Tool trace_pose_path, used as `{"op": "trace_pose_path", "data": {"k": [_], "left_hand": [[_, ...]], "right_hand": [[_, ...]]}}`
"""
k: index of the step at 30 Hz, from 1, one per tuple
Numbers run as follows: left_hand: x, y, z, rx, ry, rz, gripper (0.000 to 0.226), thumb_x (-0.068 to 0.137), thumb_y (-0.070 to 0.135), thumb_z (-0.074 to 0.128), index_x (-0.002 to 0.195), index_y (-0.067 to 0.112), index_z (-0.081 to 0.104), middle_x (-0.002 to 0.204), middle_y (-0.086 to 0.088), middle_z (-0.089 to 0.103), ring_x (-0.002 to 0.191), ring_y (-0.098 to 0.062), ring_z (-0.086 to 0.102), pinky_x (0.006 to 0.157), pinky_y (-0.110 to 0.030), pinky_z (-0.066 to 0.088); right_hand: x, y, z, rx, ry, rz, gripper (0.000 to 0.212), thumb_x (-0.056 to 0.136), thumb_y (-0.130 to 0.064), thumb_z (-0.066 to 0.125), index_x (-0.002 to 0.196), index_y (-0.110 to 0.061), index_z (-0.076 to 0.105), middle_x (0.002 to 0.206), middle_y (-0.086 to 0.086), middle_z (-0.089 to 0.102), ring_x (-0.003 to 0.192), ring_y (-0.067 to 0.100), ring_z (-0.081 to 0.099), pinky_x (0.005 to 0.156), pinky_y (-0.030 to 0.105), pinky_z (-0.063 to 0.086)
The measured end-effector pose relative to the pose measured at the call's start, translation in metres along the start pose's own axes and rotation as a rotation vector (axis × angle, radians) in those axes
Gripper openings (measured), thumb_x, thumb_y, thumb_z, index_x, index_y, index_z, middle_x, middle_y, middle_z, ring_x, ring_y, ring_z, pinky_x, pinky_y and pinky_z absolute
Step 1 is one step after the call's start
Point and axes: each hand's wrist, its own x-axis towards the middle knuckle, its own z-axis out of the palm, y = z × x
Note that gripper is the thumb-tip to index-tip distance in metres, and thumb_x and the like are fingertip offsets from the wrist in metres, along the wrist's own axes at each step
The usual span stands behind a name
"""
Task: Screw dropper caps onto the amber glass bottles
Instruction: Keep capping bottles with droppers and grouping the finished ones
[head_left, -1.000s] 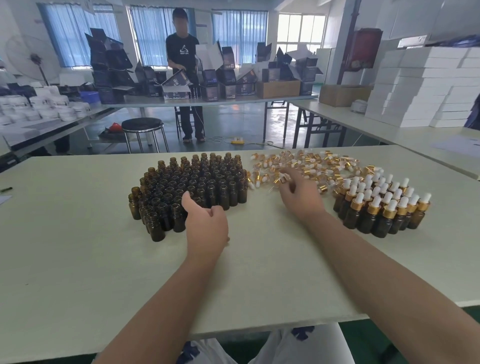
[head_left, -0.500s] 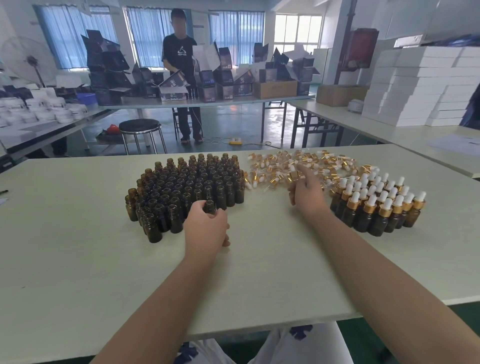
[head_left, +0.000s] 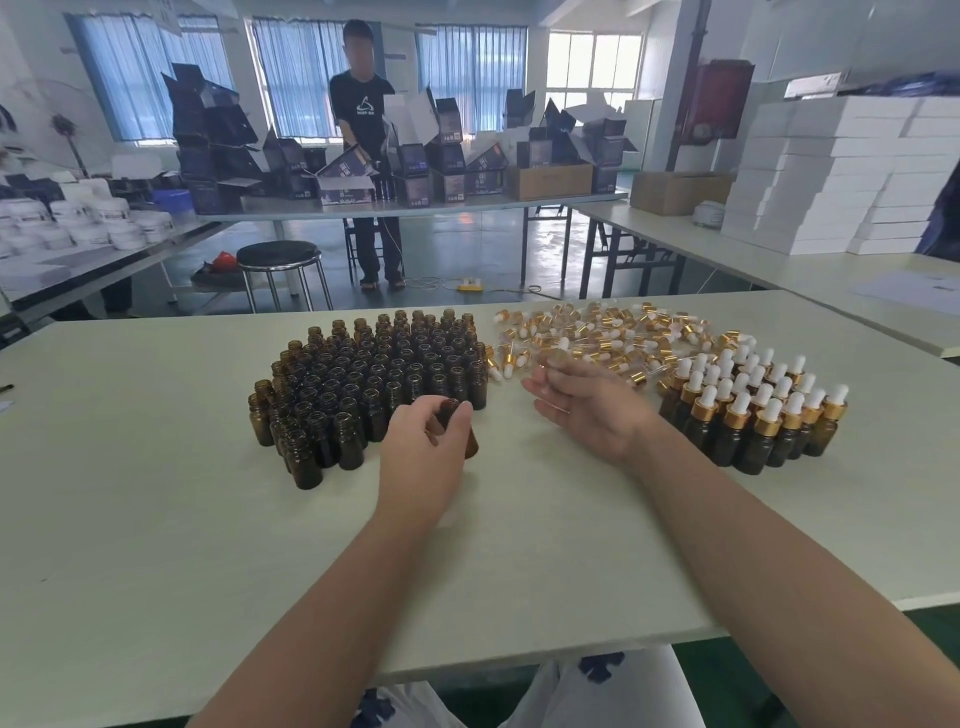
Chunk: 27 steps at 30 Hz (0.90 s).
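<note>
Pairing step: left hand (head_left: 423, 449) grips one amber bottle (head_left: 471, 440), uncapped bottles (head_left: 374, 374) just beyond it; right hand (head_left: 589, 405) seems to pinch a blurred dropper cap (head_left: 553, 357). Next, cap must meet the bottle's mouth squarely.

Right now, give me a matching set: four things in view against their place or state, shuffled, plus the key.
1 open bottles
2 capped bottles
3 loose caps
4 left hand

a grips one bottle
b scattered flat, far side of table
c upright cluster, right side of table
d upright cluster, left of the caps

Pairs: 1-d, 2-c, 3-b, 4-a
</note>
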Motion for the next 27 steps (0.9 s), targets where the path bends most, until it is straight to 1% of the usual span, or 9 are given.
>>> {"op": "trace_pose_path", "data": {"k": [2, 5, 8, 11, 13, 15, 16, 20, 27], "left_hand": [[0.000, -0.001, 0.002, -0.006, -0.009, 0.000, 0.019, 0.094, 0.043, 0.048, 0.087, 0.028, 0.056, 0.090, 0.004, 0.053, 0.075, -0.005, 0.052, 0.062, -0.019, 0.038], [-0.002, -0.002, 0.003, -0.115, -0.043, -0.013, 0.021, 0.097, 0.041, 0.043, 0.086, 0.026, 0.052, 0.080, -0.001, 0.058, 0.074, -0.017, 0.059, 0.068, -0.044, 0.055], [-0.003, -0.002, 0.002, -0.164, -0.074, 0.002, 0.015, 0.098, 0.036, 0.043, 0.089, 0.027, 0.050, 0.074, 0.000, 0.060, 0.065, -0.013, 0.060, 0.068, -0.051, 0.055], [-0.003, -0.003, 0.003, -0.105, -0.082, 0.043, 0.011, 0.098, 0.036, 0.043, 0.091, 0.029, 0.050, 0.071, 0.002, 0.057, 0.065, -0.017, 0.058, 0.067, -0.049, 0.055], [-0.002, -0.005, 0.004, -0.081, -0.103, 0.075, 0.010, 0.098, 0.036, 0.044, 0.091, 0.032, 0.050, 0.065, 0.007, 0.052, 0.055, -0.007, 0.050, 0.057, -0.035, 0.052], [-0.003, -0.005, 0.005, -0.059, -0.136, 0.112, 0.010, 0.097, 0.035, 0.045, 0.090, 0.030, 0.051, 0.060, 0.010, 0.048, 0.050, -0.002, 0.044, 0.048, -0.017, 0.038], [-0.003, -0.004, 0.005, -0.053, -0.154, 0.123, 0.011, 0.097, 0.034, 0.046, 0.090, 0.029, 0.051, 0.057, 0.012, 0.048, 0.049, -0.002, 0.043, 0.046, -0.015, 0.035], [-0.004, -0.004, 0.005, -0.036, -0.203, 0.134, 0.012, 0.097, 0.036, 0.047, 0.091, 0.029, 0.054, 0.055, 0.021, 0.049, 0.049, -0.001, 0.042, 0.046, -0.015, 0.032], [-0.006, -0.005, 0.004, 0.032, -0.213, 0.165, 0.016, 0.097, 0.040, 0.046, 0.091, 0.030, 0.057, 0.060, 0.018, 0.052, 0.053, -0.005, 0.044, 0.053, -0.025, 0.034]], "right_hand": [[-0.004, 0.004, 0.008, -0.029, -0.028, 0.007, 0.021, 0.091, 0.002, 0.055, 0.107, -0.013, 0.057, 0.091, 0.003, 0.073, 0.105, 0.022, 0.066, 0.086, 0.031, 0.052], [-0.010, 0.013, 0.020, -0.070, -0.093, 0.022, 0.020, 0.089, 0.003, 0.057, 0.103, -0.011, 0.053, 0.097, 0.009, 0.074, 0.101, 0.023, 0.069, 0.083, 0.029, 0.056], [-0.012, 0.023, 0.029, -0.113, -0.127, 0.031, 0.015, 0.089, -0.006, 0.061, 0.099, -0.013, 0.052, 0.098, 0.013, 0.074, 0.097, 0.022, 0.070, 0.080, 0.027, 0.056], [-0.013, 0.029, 0.034, -0.161, -0.101, 0.008, 0.005, 0.091, -0.016, 0.062, 0.091, -0.015, 0.056, 0.094, 0.008, 0.074, 0.089, 0.017, 0.070, 0.071, 0.023, 0.055], [-0.013, 0.031, 0.036, -0.221, -0.053, -0.037, 0.006, 0.091, -0.018, 0.063, 0.086, -0.016, 0.059, 0.083, 0.000, 0.069, 0.070, 0.011, 0.065, 0.059, 0.021, 0.048], [-0.013, 0.032, 0.036, -0.246, -0.020, -0.084, 0.009, 0.091, -0.017, 0.065, 0.084, -0.017, 0.058, 0.069, -0.004, 0.054, 0.055, 0.009, 0.049, 0.050, 0.020, 0.035], [-0.013, 0.031, 0.037, -0.245, -0.021, -0.096, 0.010, 0.091, -0.016, 0.064, 0.085, -0.016, 0.057, 0.065, -0.004, 0.048, 0.052, 0.009, 0.044, 0.048, 0.020, 0.032], [-0.015, 0.032, 0.040, -0.224, -0.072, -0.088, 0.004, 0.092, -0.010, 0.062, 0.093, -0.014, 0.059, 0.060, -0.003, 0.052, 0.049, 0.011, 0.046, 0.047, 0.020, 0.036], [-0.017, 0.030, 0.041, -0.182, -0.124, -0.053, 0.011, 0.092, -0.001, 0.057, 0.094, -0.012, 0.060, 0.060, 0.000, 0.055, 0.050, 0.014, 0.051, 0.049, 0.022, 0.041]]}}
